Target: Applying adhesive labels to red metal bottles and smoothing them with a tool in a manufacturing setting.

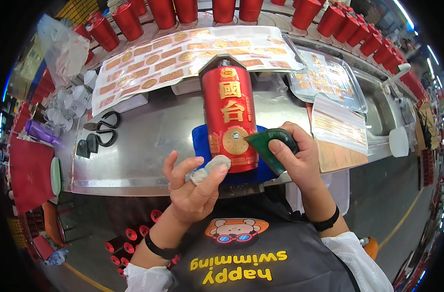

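A red bottle with raised gold lettering and a round gold emblem lies on a blue pad, its neck pointing away from me. My right hand grips a dark green wedge-shaped scraper, its pointed corner at the emblem's right edge. At the bottle's lower left is my left hand, fingers apart, with nothing visible in it. Whitish wraps cover the tips of two of its digits, and one wrapped tip is by the bottle's base; whether it presses on the bottle I cannot tell.
Behind the bottle lies a sheet of gold labels. A metal tray with gold pieces and another label sheet are at right, near a sink. Black scissors lie left. Red bottles line the far conveyor.
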### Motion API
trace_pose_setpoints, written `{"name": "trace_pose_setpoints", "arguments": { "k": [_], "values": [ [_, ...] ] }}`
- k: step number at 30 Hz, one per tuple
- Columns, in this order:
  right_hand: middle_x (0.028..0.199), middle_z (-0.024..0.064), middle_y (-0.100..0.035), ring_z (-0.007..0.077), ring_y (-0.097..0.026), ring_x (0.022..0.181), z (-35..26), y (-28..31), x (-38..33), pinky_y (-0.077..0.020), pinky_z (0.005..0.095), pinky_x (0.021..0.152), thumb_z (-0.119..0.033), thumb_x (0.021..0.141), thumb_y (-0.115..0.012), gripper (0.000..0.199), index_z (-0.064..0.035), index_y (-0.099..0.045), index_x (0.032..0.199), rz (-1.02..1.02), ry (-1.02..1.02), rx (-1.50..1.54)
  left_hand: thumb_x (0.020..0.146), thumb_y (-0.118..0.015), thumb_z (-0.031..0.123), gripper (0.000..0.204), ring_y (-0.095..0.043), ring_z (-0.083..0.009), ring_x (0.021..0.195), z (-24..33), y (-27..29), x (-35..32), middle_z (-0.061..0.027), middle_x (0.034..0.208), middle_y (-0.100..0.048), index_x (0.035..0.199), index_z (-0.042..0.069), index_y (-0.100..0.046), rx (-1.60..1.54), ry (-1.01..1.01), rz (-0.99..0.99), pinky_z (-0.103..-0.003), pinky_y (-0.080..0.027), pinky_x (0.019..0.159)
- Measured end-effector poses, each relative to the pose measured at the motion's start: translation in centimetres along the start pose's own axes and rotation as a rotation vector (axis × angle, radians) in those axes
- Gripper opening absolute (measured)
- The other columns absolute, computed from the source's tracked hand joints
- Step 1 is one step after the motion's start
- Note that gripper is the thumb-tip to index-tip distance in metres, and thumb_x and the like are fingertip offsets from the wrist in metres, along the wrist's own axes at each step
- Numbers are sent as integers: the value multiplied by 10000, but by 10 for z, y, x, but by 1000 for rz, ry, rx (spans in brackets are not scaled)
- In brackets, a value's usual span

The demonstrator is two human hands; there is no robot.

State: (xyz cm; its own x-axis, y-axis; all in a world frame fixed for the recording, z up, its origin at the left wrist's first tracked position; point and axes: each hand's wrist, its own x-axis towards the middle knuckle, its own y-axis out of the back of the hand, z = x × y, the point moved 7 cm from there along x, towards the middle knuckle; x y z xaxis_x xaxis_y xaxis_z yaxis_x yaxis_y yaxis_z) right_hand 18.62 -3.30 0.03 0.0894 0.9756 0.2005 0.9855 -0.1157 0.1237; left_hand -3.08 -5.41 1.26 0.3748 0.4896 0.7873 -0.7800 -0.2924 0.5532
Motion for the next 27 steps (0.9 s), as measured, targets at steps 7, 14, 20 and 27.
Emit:
{"name": "trace_pose_setpoints", "arguments": {
  "k": [7, 14, 20, 27],
  "values": [
    [796, -6, -604, 46, -522, 718, -3, 8, -6, -418, 204, 633, -133, 873, -683, 148, -12, -626, 936, 34, 40, 44, 762, -657, 163, 309, -521, -122, 980, 18, -23, 26, 81, 728, -625, 1068, 184, -698, 42, -312, -164, -442, -299, 1067],
    [819, 38, -583, 118, -527, 714, -20, 13, -4, -421, 254, 631, -86, 811, -720, 186, -38, -659, 980, -47, 205, -151, 749, -692, 151, 261, -500, -133, 986, 26, -22, 13, 111, 685, -590, 999, 227, -704, 42, -252, -63, -455, -291, 1075],
    [873, 56, -577, 247, -535, 796, -46, -15, -21, -414, 351, 694, -17, 597, -751, 394, -88, -676, 978, -477, 606, -317, 753, -723, 166, 465, -503, -273, 1026, -1, -9, -16, -139, 1182, -567, 1190, 102, -578, -55, 40, -8, -526, -262, 1068],
    [875, 47, -576, 247, -552, 807, -60, -17, -18, -399, 376, 719, -32, 580, -757, 399, -83, -670, 966, -402, 635, -430, 826, -658, 470, 744, -446, -386, 1152, -32, -29, -6, -190, 1256, -533, 1352, -11, -442, 62, 221, -238, -575, -218, 1059]
  ]
}}
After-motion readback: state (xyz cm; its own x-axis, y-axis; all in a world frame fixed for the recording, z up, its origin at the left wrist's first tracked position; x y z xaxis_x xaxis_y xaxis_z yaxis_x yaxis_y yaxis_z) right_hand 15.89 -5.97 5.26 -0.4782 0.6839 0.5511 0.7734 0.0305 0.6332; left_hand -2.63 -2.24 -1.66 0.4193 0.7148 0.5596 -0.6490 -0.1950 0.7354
